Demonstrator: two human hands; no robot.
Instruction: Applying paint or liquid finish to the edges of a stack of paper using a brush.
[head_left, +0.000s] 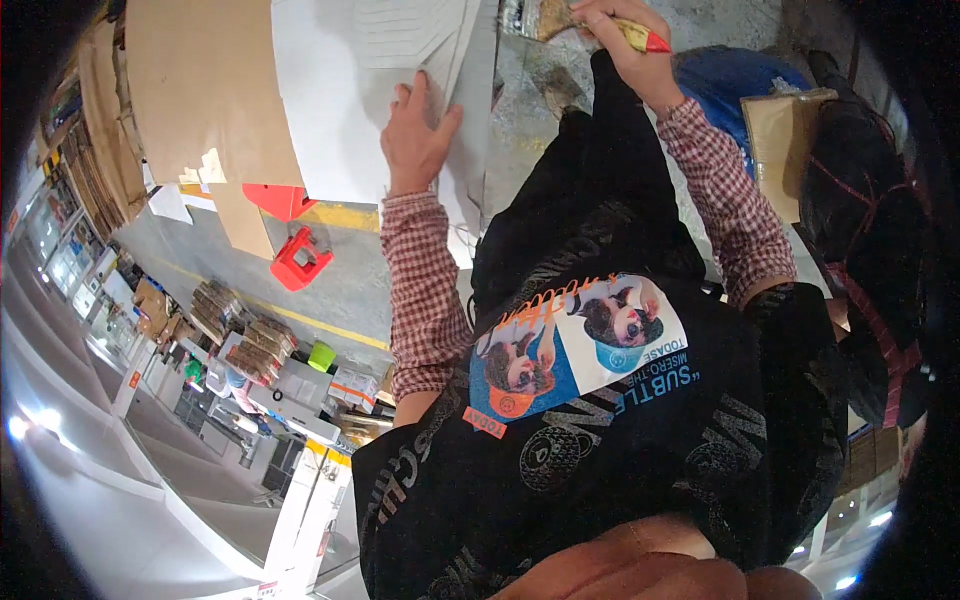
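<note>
My left hand (418, 140) lies with fingers stretched out on a stack of white sheets (335, 110), near their right edge. Faint lines run across the upper sheet, and its edge lifts beside my fingertips. In my right hand (640, 60), at the top of the view, is a flat paintbrush (552, 19) with a yellow handle ending in red. My fingers close around the handle, and the brush head points left, above the grey floor and apart from the sheets. The far end of the stack is cut off by the view's upper edge.
Brown cardboard (205, 90) adjoins the sheets on the left. Below it are red plastic pieces (302, 260). On my right are a blue plastic bag (712, 88), a cardboard piece (784, 150) and a person in dark clothing (860, 230). Stacked bundles (255, 350) stand farther left.
</note>
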